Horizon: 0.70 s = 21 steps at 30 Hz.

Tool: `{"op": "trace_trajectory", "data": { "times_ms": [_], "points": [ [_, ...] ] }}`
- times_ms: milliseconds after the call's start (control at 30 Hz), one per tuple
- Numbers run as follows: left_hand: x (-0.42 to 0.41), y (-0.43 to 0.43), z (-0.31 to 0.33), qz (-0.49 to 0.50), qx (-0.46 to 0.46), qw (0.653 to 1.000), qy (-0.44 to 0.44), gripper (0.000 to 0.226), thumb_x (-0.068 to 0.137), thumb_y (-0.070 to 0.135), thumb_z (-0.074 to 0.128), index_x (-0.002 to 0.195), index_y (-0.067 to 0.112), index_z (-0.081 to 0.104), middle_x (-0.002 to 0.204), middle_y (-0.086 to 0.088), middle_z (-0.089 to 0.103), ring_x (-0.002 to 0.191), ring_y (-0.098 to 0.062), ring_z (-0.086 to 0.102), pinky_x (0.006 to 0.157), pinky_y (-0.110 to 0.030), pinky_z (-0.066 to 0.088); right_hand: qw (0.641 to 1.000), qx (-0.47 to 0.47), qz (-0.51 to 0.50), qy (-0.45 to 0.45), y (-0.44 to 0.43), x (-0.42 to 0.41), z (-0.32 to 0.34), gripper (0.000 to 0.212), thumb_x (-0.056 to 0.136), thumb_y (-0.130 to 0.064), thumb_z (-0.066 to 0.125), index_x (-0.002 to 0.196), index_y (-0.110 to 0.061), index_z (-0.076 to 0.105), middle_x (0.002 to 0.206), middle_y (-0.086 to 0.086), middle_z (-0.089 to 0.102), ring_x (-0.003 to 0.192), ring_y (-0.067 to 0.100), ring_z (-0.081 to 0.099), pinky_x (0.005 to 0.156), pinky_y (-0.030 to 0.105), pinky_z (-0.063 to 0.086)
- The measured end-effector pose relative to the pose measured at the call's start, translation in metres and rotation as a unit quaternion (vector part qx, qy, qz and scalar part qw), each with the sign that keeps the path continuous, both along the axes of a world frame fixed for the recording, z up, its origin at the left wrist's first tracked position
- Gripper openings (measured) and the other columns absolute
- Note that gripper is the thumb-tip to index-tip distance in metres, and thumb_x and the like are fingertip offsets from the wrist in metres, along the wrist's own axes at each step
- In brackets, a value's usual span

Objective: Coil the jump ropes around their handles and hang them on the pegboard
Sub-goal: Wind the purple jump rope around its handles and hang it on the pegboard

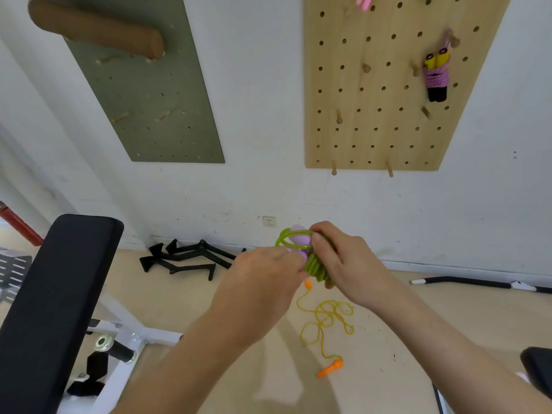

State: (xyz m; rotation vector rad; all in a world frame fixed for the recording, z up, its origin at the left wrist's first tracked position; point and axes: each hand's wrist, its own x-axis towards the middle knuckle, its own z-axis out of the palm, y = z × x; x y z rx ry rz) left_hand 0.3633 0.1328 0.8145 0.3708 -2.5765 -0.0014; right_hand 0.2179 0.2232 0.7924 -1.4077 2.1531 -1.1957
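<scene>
The left hand [263,273] seems to pinch the green jump rope [313,265] at its lilac handles, fingertips hidden. The right hand [346,261] has its fingers curled round the coils, above the floor. Below lies a loose yellow jump rope [325,319]; a coiled pink rope [436,77] hangs on the pegboard [373,121].

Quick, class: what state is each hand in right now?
Left hand: pinches the green jump rope.
Right hand: grips the same rope's coil.

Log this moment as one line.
step: coiling | left hand: pinches green rope | right hand: grips its coil on pink handles | floor: yellow rope loose | pegboard: one wrapped rope hung
</scene>
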Motion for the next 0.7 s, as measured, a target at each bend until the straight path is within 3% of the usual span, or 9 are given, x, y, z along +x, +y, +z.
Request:
{"op": "trace_trajectory", "data": {
  "times_ms": [33,100,167,233,367,467,567,633,700],
  "points": [
    [-0.005,0.003,0.002,0.032,0.099,0.995,-0.004,0.015,0.082,0.029,0.065,0.068,0.022,0.066,0.059,0.007,0.060,0.054,-0.013,0.056,0.052,-0.024,0.045,0.999,0.022,0.009,0.048,0.001,0.001,0.000,0.022,0.098,-0.044,0.033,0.105,-0.031,0.049,0.068,-0.002,0.063,0.059,0.021,0.063,0.061,0.038,0.052],
    [-0.012,0.001,0.001,0.076,0.297,0.951,0.030,0.006,0.077,0.025,0.075,0.074,0.026,0.069,0.063,0.014,0.065,0.056,-0.004,0.057,0.060,-0.020,0.046,0.992,0.061,0.019,0.113,0.005,0.004,0.002,0.024,0.096,-0.045,0.035,0.114,-0.033,0.043,0.079,-0.008,0.061,0.074,0.020,0.060,0.069,0.040,0.050],
    [-0.015,-0.005,-0.002,0.089,0.407,0.908,0.045,0.011,0.074,0.020,0.077,0.072,0.026,0.069,0.059,0.016,0.066,0.052,0.002,0.057,0.062,-0.018,0.048,0.987,0.087,0.027,0.136,0.010,0.005,0.005,0.036,0.084,-0.045,0.047,0.117,-0.035,0.036,0.096,-0.009,0.058,0.085,0.019,0.057,0.073,0.039,0.049],
    [-0.018,-0.009,-0.003,0.089,0.460,0.882,0.039,0.012,0.073,0.017,0.077,0.069,0.025,0.069,0.058,0.011,0.067,0.054,-0.005,0.062,0.067,-0.028,0.056,0.983,0.095,0.024,0.155,0.013,0.006,0.005,0.051,0.073,-0.049,0.055,0.117,-0.037,0.032,0.103,-0.010,0.052,0.086,0.019,0.057,0.072,0.038,0.049],
    [-0.023,-0.002,-0.004,0.086,0.415,0.906,-0.007,0.008,0.072,0.022,0.072,0.074,0.029,0.072,0.073,0.010,0.073,0.073,-0.004,0.068,0.078,-0.031,0.056,0.969,0.112,-0.015,0.219,0.008,0.005,-0.003,0.059,0.073,-0.064,0.060,0.117,-0.035,0.034,0.100,-0.010,0.049,0.081,0.022,0.059,0.065,0.036,0.049],
    [-0.020,0.002,-0.001,0.053,0.405,0.912,-0.038,0.007,0.076,0.026,0.067,0.078,0.029,0.072,0.074,0.013,0.072,0.074,-0.002,0.067,0.079,-0.032,0.054,0.957,0.119,-0.019,0.263,0.007,0.003,-0.011,0.053,0.078,-0.064,0.055,0.118,-0.036,0.034,0.103,-0.010,0.052,0.084,0.021,0.060,0.064,0.034,0.047],
    [-0.014,-0.002,0.001,-0.018,0.392,0.915,-0.098,0.023,0.085,0.033,0.049,0.083,0.021,0.069,0.076,0.007,0.067,0.077,-0.010,0.061,0.080,-0.041,0.051,0.964,0.096,-0.010,0.247,0.009,-0.001,-0.017,0.049,0.077,-0.070,0.047,0.115,-0.040,0.039,0.100,-0.011,0.056,0.086,0.016,0.059,0.067,0.034,0.049],
    [-0.008,-0.007,-0.002,-0.067,0.374,0.916,-0.127,0.028,0.085,0.029,0.041,0.098,0.024,0.066,0.097,0.004,0.063,0.093,-0.014,0.057,0.085,-0.040,0.047,0.977,0.070,0.006,0.200,0.010,-0.004,-0.014,0.049,0.074,-0.072,0.045,0.109,-0.038,0.043,0.095,-0.013,0.058,0.084,0.014,0.058,0.070,0.036,0.050],
    [-0.002,-0.010,-0.009,-0.097,0.302,0.936,-0.154,0.043,0.083,0.020,0.045,0.122,0.034,0.055,0.116,0.012,0.049,0.107,-0.010,0.046,0.089,-0.031,0.046,0.983,0.054,0.024,0.172,0.011,-0.008,-0.011,0.046,0.073,-0.068,0.049,0.105,-0.035,0.046,0.087,-0.013,0.058,0.079,0.010,0.058,0.068,0.035,0.051]
  ]
}}
